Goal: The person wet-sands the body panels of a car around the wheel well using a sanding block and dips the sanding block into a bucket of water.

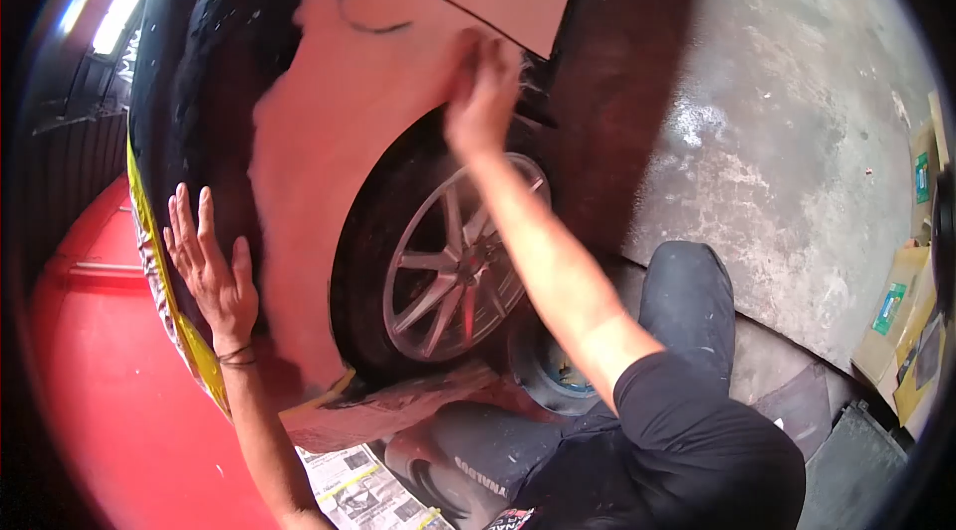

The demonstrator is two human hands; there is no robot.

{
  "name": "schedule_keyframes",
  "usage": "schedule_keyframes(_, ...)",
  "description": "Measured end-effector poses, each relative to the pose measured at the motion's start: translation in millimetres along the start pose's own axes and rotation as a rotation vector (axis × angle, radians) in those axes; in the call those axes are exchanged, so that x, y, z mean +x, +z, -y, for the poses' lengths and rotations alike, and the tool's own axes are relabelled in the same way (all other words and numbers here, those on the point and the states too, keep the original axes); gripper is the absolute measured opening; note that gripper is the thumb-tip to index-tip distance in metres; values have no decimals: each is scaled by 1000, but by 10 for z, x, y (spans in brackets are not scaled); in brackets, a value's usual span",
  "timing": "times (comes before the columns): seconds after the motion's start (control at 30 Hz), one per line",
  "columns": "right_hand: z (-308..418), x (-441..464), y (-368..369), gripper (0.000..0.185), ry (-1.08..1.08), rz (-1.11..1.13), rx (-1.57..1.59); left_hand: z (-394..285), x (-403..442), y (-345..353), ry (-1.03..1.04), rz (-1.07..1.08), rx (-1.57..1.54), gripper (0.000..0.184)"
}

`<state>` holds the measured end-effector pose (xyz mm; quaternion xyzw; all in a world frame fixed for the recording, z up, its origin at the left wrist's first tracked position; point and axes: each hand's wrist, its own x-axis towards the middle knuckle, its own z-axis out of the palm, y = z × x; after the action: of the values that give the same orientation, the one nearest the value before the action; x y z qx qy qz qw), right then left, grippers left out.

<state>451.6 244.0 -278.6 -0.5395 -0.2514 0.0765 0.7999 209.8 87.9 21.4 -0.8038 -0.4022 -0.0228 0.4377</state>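
Note:
My left hand (211, 266) rests with its fingers spread on the dark part of a car's body panel, beside a yellow-edged masking strip (164, 281). A dull, light-coloured patch (309, 151) covers much of the fender around the wheel arch, with a dark curved mark near its top. Above the wheel (463, 266), my right hand (485, 97) is over the fender near the door's edge. Motion blurs its fingers, and whether anything is under them I cannot make out. The silver-spoked wheel sits below my right forearm.
Red bodywork (100, 351) lies left of the masking. Newspaper (358, 485) is taped below the fender. A round bluish container (543, 381) stands by the tyre, close to my legs. Flattened cardboard (891, 321) lies at the far right on the concrete floor (777, 161).

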Motion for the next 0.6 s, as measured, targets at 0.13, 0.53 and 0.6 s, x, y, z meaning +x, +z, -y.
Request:
schedule_keyframes(0.13, 39, 218, 150, 53, 279, -16, -120, 39, -52, 20, -7, -17, -30, 66)
schedule_keyframes(0.53, -450, 218, 172, 59, 212, 19, -65, 48, -59, 32, -15, -43, -32, 64)
schedule_keyframes(0.6, -104, 391, 100, 64, 579, 181, -27, 52, -83, 32, -9, -46, -29, 64)
